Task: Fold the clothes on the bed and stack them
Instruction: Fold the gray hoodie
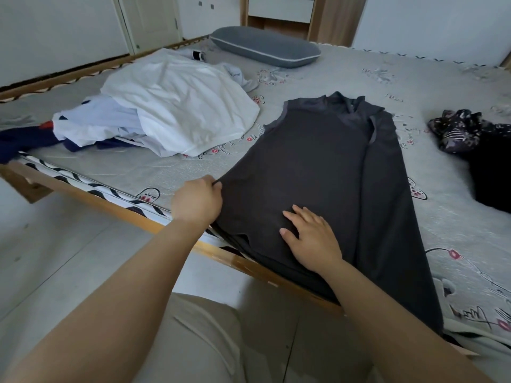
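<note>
A dark grey long-sleeved top [318, 161] lies spread flat on the bed [345, 78], collar away from me, its hem hanging over the near wooden edge. My left hand [197, 200] grips the top's left side edge, fingers curled into the fabric. My right hand [311, 237] lies flat on the lower front of the top with fingers straight. One sleeve runs down the top's right side. A heap of white and navy clothes [166, 111] sits to the left on the bed.
A dark floral garment [459, 129] and a black one [489, 175] lie at the right. A grey pillow [265, 47] rests at the head of the bed. The wooden bed rail [110, 205] runs diagonally in front of me, tiled floor below.
</note>
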